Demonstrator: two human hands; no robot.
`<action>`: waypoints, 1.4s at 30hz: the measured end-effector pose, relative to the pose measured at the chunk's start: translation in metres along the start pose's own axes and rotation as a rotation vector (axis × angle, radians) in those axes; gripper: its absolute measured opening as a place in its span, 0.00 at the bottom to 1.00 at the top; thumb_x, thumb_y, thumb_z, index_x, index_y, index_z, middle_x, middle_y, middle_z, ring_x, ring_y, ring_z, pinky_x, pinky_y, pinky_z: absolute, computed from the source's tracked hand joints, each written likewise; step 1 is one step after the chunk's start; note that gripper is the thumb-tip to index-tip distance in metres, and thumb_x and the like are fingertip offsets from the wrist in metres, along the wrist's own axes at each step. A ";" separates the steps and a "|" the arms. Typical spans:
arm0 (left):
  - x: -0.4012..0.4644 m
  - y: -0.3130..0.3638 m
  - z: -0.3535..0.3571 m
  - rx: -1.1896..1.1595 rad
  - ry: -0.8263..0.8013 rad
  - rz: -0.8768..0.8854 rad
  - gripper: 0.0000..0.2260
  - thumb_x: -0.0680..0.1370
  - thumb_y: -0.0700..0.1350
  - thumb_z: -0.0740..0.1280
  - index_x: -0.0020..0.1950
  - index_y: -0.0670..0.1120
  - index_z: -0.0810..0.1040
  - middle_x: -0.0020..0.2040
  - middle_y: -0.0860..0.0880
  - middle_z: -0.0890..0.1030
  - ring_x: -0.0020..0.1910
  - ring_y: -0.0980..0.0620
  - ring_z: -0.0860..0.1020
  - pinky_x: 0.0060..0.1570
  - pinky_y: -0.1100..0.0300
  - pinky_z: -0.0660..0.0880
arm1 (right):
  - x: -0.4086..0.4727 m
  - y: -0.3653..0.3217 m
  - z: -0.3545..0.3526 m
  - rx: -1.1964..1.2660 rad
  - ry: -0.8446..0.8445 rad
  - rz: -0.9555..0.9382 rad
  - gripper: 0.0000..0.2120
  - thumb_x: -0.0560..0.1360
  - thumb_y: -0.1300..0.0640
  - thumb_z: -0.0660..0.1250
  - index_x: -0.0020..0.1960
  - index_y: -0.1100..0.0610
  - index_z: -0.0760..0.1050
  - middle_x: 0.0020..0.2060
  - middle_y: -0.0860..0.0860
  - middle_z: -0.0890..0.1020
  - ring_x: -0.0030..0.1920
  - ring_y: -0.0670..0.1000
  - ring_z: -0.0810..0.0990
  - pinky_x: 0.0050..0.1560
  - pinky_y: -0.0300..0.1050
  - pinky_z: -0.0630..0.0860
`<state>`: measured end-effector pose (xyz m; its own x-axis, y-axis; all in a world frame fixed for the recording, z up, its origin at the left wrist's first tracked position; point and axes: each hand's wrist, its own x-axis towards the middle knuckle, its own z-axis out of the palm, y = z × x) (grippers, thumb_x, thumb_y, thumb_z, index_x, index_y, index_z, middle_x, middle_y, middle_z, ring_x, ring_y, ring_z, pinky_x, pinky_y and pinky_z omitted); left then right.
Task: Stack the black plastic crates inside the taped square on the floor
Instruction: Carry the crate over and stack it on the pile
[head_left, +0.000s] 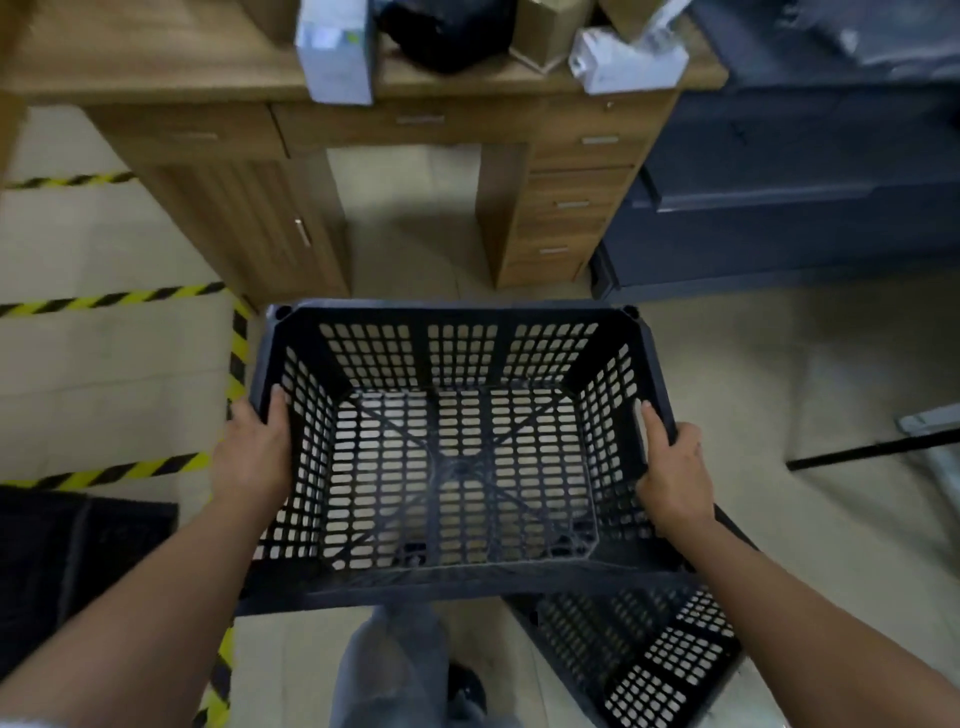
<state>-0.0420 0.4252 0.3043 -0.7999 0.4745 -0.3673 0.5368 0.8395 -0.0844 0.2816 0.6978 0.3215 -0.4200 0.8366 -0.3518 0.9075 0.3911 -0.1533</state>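
Note:
I hold a black perforated plastic crate (457, 358) level in the air in front of me, its open top facing up and empty. My left hand (254, 452) grips its left rim and my right hand (672, 467) grips its right rim. A second black crate (649, 654) stands on the floor at the lower right, partly under the held one. Yellow-and-black tape (236, 353) marks lines on the floor to the left. Another dark crate-like object (78, 545) lies at the far left inside the taped area.
A wooden desk (322, 171) with drawers stands straight ahead, boxes and a dark bag on top. Dark grey cabinets (805, 197) fill the right. A black rod (872, 449) lies on the floor at right. My leg (389, 670) and shoe show below.

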 end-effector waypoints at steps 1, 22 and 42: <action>-0.012 -0.007 -0.005 0.010 0.002 -0.035 0.39 0.75 0.38 0.67 0.79 0.46 0.47 0.63 0.37 0.63 0.54 0.39 0.74 0.53 0.49 0.76 | -0.008 -0.004 -0.004 0.006 0.005 -0.023 0.42 0.73 0.67 0.66 0.78 0.50 0.47 0.66 0.62 0.60 0.62 0.63 0.68 0.59 0.55 0.73; -0.252 -0.220 -0.020 -0.141 0.067 -0.542 0.25 0.79 0.46 0.63 0.75 0.52 0.59 0.67 0.41 0.65 0.50 0.38 0.78 0.37 0.54 0.70 | -0.140 -0.152 -0.032 0.064 0.064 -0.519 0.31 0.73 0.68 0.61 0.73 0.50 0.62 0.63 0.60 0.66 0.52 0.60 0.74 0.48 0.50 0.73; -0.437 -0.536 0.012 -0.292 0.274 -0.598 0.32 0.78 0.40 0.64 0.78 0.45 0.51 0.67 0.38 0.64 0.51 0.36 0.76 0.41 0.49 0.71 | -0.397 -0.354 0.071 0.172 0.152 -0.655 0.18 0.74 0.66 0.65 0.61 0.52 0.75 0.61 0.58 0.70 0.50 0.62 0.77 0.50 0.55 0.78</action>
<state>0.0233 -0.2360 0.4987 -0.9937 -0.0710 -0.0862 -0.0769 0.9948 0.0665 0.1281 0.2000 0.4495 -0.8670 0.4983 -0.0050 0.4498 0.7781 -0.4386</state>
